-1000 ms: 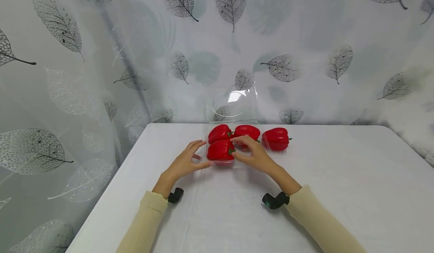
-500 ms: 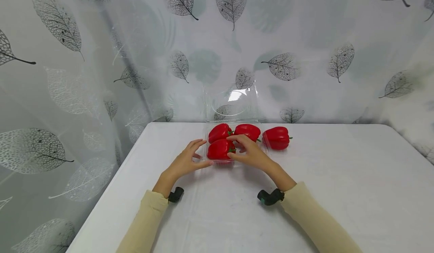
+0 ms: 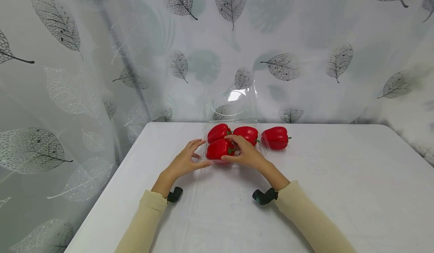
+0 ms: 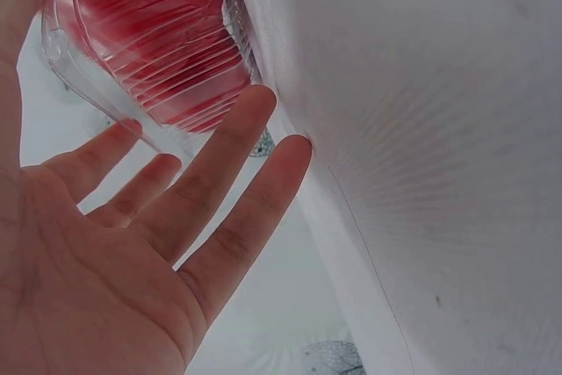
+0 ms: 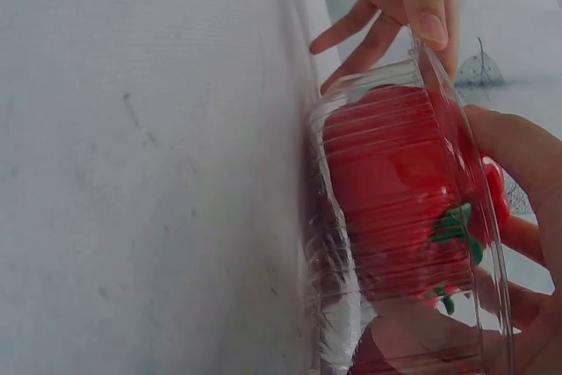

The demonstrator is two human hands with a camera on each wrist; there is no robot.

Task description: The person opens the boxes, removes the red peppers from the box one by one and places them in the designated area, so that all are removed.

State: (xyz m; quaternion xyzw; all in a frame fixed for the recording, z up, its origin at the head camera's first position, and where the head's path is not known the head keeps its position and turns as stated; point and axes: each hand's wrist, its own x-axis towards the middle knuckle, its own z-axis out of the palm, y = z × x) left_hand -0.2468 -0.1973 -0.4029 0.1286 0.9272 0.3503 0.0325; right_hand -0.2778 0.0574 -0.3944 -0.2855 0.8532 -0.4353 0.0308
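Observation:
A clear plastic clamshell container [image 3: 223, 163], lid raised, stands at the table's back with red bell peppers inside. My left hand [image 3: 185, 161] is at its left side, thumb by the front corner. Those fingers [image 4: 230, 140] are spread and fairly straight. Over the front red bell pepper [image 3: 217, 149], my right hand [image 3: 248, 154] has its thumb and fingers bent around the stem end. The pepper rests in the container, its green stem [image 5: 458, 224] showing. Behind it lies a second bell pepper [image 3: 217, 132], and to the right a third bell pepper [image 3: 246, 133].
Another red bell pepper [image 3: 276, 138] lies on the white table [image 3: 339, 185], just right of the container. The upright clear lid [image 3: 230, 101] stands before a leaf-patterned curtain [image 3: 305, 30]. Black wrist cameras sit on both arms.
My right hand has moved slightly left, farther over the front bell pepper. My left hand and the peppers have stayed in place.

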